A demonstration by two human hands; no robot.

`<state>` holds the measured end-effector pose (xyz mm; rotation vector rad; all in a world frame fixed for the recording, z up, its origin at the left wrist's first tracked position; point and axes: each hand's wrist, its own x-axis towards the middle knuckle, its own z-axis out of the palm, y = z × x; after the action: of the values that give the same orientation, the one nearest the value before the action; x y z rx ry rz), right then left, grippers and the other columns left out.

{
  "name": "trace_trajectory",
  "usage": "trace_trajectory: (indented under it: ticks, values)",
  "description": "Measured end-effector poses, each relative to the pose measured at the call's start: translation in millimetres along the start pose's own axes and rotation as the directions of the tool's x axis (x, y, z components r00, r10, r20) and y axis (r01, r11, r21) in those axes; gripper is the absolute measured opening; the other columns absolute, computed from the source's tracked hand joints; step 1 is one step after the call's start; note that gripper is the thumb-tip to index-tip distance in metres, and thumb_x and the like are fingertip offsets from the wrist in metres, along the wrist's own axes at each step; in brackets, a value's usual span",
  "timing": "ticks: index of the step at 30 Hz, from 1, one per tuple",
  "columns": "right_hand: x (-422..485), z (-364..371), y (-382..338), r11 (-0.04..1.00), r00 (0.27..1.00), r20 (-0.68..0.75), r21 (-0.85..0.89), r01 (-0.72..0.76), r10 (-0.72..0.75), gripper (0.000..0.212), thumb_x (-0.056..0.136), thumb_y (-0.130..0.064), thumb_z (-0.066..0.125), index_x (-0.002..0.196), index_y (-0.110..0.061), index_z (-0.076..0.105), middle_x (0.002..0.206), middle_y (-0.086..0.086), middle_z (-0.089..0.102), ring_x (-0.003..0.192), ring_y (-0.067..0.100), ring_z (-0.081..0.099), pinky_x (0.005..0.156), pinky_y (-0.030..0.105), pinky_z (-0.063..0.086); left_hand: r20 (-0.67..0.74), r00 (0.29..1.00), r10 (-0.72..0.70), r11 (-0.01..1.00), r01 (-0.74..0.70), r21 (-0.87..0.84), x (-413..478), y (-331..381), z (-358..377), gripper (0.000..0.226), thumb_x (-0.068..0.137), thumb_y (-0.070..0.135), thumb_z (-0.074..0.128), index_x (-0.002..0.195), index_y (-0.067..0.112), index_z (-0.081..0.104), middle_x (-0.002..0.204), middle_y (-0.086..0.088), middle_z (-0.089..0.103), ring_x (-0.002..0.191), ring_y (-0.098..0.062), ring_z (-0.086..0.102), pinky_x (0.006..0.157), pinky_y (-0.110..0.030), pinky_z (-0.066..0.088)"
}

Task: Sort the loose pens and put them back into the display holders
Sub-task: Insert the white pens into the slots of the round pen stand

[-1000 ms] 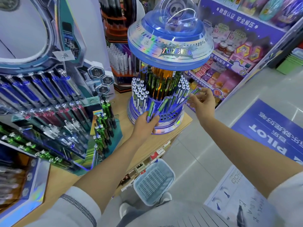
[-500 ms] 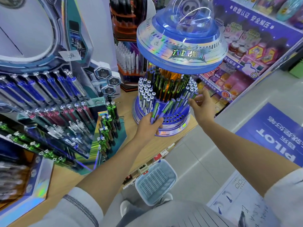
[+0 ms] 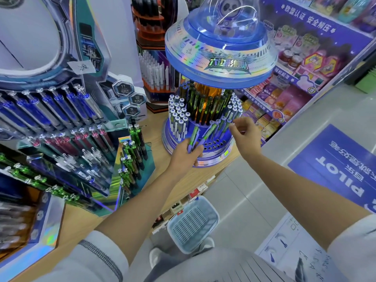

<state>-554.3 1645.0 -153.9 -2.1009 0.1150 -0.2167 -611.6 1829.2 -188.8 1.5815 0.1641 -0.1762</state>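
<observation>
A single wide-angle camera on the head looks forward and down, the left forearm (image 3: 146, 202) and right forearm (image 3: 301, 190) rising from the lower corners toward mid-frame. It sits close over the bench (image 3: 85, 216). The round pen carousel (image 3: 220, 58) fills the upper centre, the tiered pen rack (image 3: 61, 119) curves down the left edge, and the floor (image 3: 240, 196) lies lower right.

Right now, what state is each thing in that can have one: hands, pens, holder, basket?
Left hand, grips a bunch of loose pens.
Right hand, fingers curled beside the pens standing in the holder; whether it pinches one cannot be told.
Holder, upright, partly filled, front holes empty.
Basket, upright, nothing seen inside.
</observation>
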Motion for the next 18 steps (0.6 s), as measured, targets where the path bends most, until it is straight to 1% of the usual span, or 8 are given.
trace_trajectory:
  ticks: [2, 4, 6, 9, 11, 13, 16, 18]
  values:
    - [-6.9, -2.6, -5.6, 0.992, 0.987, 0.159, 0.126, -0.028, 0.008, 0.02, 0.092, -0.024, 0.065, 0.103, -0.007, 0.061, 0.084, 0.005, 0.065, 0.07, 0.011, 0.06, 0.068, 0.019, 0.053, 0.016, 1.0, 0.019, 1.0, -0.02, 0.021, 0.2, 1.0, 3.9, 0.007, 0.095, 0.02, 0.058, 0.09, 0.017, 0.057, 0.077, -0.003, 0.065, 0.047, -0.013, 0.05, 0.052, -0.023, 0.045]
    - [-13.1, -2.5, -10.6, 0.963, 0.933, 0.357, 0.234, -0.134, 0.043, 0.023, 0.091, -0.02, 0.066, 0.105, -0.002, 0.061, 0.084, 0.01, 0.067, 0.067, 0.012, 0.064, 0.068, 0.022, 0.056, 0.036, 0.999, 0.028, 0.999, -0.029, 0.032, -0.3, 3.9, 9.1, 0.008, 0.095, 0.019, 0.058, 0.087, 0.018, 0.056, 0.078, -0.005, 0.064, 0.044, -0.011, 0.049, 0.051, -0.023, 0.044]
    - [-16.5, -1.5, -13.8, 0.933, 0.902, 0.43, 0.311, -0.181, 0.031, 0.011, 0.09, -0.012, 0.064, 0.093, -0.002, 0.059, 0.076, 0.004, 0.068, 0.064, 0.011, 0.066, 0.067, 0.021, 0.056, 0.046, 0.998, 0.031, 0.999, -0.032, 0.031, -1.2, 6.7, 13.4, 0.01, 0.095, 0.017, 0.058, 0.086, 0.017, 0.055, 0.078, -0.007, 0.062, 0.041, -0.007, 0.048, 0.048, -0.018, 0.044]
    - [-14.3, -6.4, -14.6, 0.901, 0.937, 0.348, 0.399, -0.173, 0.026, 0.008, 0.092, -0.006, 0.061, 0.086, -0.007, 0.057, 0.068, -0.001, 0.069, 0.064, 0.013, 0.068, 0.066, 0.024, 0.057, 0.061, 0.998, 0.022, 0.999, -0.023, 0.024, -1.1, 6.7, 14.4, 0.007, 0.096, 0.016, 0.057, 0.091, 0.01, 0.056, 0.077, -0.005, 0.062, 0.041, -0.008, 0.048, 0.048, -0.018, 0.044]
    - [-6.0, -15.4, -12.0, 0.896, 0.976, 0.207, 0.421, -0.146, 0.062, 0.009, 0.095, -0.009, 0.058, 0.086, -0.009, 0.055, 0.068, 0.0, 0.069, 0.065, 0.014, 0.068, 0.067, 0.026, 0.057, 0.054, 0.999, -0.004, 1.0, 0.004, 0.009, 0.1, 4.6, 11.9, 0.01, 0.096, 0.015, 0.056, 0.097, 0.005, 0.057, 0.076, -0.006, 0.061, 0.043, -0.009, 0.048, 0.048, -0.02, 0.045]
    - [4.1, -26.0, -6.8, 0.905, 0.993, 0.045, 0.409, -0.118, 0.109, 0.006, 0.097, -0.012, 0.056, 0.092, -0.009, 0.052, 0.072, 0.002, 0.067, 0.064, 0.014, 0.067, 0.068, 0.028, 0.058, 0.041, 0.999, -0.019, 1.0, 0.019, 0.004, 0.8, 3.0, 9.2, 0.011, 0.097, 0.015, 0.056, 0.097, 0.004, 0.058, 0.077, -0.007, 0.06, 0.044, -0.01, 0.048, 0.048, -0.021, 0.047]
    - [11.6, -34.4, 1.7, 0.949, 0.99, -0.085, 0.305, -0.082, 0.113, 0.013, 0.097, -0.015, 0.056, 0.106, -0.011, 0.048, 0.075, 0.001, 0.063, 0.069, 0.02, 0.065, 0.075, 0.037, 0.056, 0.046, 0.999, -0.023, 1.0, 0.022, 0.022, 2.2, 3.7, 9.9, 0.013, 0.097, 0.018, 0.055, 0.097, 0.005, 0.059, 0.077, -0.007, 0.061, 0.047, -0.013, 0.049, 0.053, -0.025, 0.048]
    - [12.2, -32.3, 3.8, 0.983, 0.993, -0.095, 0.177, -0.05, 0.068, 0.02, 0.096, -0.016, 0.056, 0.115, -0.012, 0.05, 0.076, -0.003, 0.061, 0.071, 0.018, 0.063, 0.074, 0.036, 0.054, 0.056, 0.998, -0.026, 0.999, 0.023, 0.039, 3.8, 5.5, 11.6, 0.014, 0.097, 0.02, 0.054, 0.097, 0.006, 0.059, 0.079, -0.007, 0.062, 0.048, -0.013, 0.05, 0.059, -0.028, 0.048]
